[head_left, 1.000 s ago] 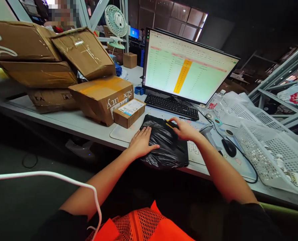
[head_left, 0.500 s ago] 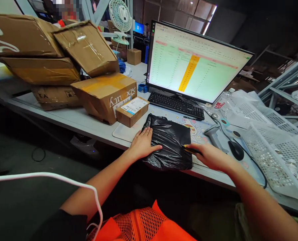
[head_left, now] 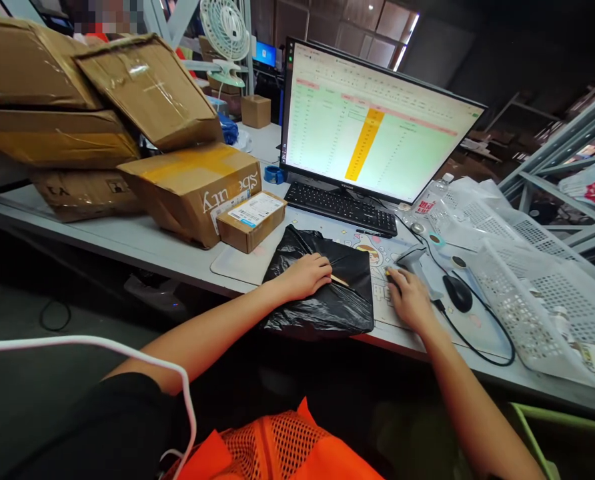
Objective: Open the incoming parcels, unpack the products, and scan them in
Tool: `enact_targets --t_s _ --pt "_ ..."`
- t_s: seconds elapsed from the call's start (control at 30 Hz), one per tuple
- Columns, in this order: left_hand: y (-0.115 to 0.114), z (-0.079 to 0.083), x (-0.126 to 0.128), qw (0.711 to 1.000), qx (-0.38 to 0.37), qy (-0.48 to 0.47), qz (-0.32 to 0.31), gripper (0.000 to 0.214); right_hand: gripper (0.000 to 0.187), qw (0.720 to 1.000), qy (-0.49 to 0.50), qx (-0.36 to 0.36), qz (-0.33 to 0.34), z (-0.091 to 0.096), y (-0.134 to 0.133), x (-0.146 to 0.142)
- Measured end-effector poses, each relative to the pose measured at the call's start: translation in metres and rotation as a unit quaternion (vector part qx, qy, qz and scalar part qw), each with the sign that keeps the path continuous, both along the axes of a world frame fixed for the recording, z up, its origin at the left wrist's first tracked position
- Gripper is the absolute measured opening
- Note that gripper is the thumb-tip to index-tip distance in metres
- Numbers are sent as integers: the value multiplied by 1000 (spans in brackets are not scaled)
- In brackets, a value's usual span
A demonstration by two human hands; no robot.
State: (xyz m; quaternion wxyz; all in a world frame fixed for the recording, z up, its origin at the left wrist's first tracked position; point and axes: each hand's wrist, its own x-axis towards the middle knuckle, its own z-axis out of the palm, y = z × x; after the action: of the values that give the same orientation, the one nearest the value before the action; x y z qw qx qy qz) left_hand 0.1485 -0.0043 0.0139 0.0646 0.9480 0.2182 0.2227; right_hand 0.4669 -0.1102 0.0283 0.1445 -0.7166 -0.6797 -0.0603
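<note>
A black plastic mailer bag [head_left: 322, 310] lies at the desk's front edge. In its upper face is a narrow slit, through which a tan strip [head_left: 339, 281] shows. My left hand [head_left: 307, 275] is on the bag with its fingers curled at the slit, closed on the plastic. Just right of the bag, my right hand [head_left: 410, 297] is low over the mat, its fingers closed round a small cutter [head_left: 388, 273]. Only the cutter's yellow end and a dark part show; the rest is hidden by the fingers.
Several cardboard boxes [head_left: 187, 187] are piled at left, with a small labelled box [head_left: 252, 220] in front. A monitor [head_left: 377, 127] and keyboard [head_left: 340, 208] stand behind. A scanner [head_left: 420, 263], mouse [head_left: 457, 293], cable and white baskets [head_left: 542, 320] are at right.
My right hand has drawn the cutter away from the bag to the mat on the right. My left hand has gone from lying flat to curled at the slit, which now shows tan.
</note>
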Motion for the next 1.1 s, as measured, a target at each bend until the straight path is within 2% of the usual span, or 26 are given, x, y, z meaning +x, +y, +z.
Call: enact_targets --t_s 0.07,0.13,0.2,0.27,0.37,0.47,0.57,0.8,1.1 --pt "-4 1 -1 1000 10 -10 -15 27 49 994 70 46 64 8 19 -25" --pt "-7 4 -2 999 15 -21 -29 30 48 977 139 51 154 13 41 -54" --pt "-10 5 -4 999 10 -32 -32 31 48 957 175 5 231 12 62 -81" --pt "-12 4 -7 999 -9 -38 -28 30 49 946 167 -64 270 5 79 -98" --pt "-13 0 -10 998 -42 -29 -22 36 50 956 125 -112 241 -6 99 -100" --pt "-14 -1 -12 998 -54 -4 -10 39 48 967 111 -100 207 -10 113 -87" --pt "-13 2 -9 999 -36 9 20 26 46 968 117 -87 204 -13 120 -81" --pt "-8 11 8 996 17 79 34 28 45 972 131 -65 186 -23 121 -83" --pt "-5 7 18 995 46 69 51 23 45 971 135 -60 190 -26 122 -82"
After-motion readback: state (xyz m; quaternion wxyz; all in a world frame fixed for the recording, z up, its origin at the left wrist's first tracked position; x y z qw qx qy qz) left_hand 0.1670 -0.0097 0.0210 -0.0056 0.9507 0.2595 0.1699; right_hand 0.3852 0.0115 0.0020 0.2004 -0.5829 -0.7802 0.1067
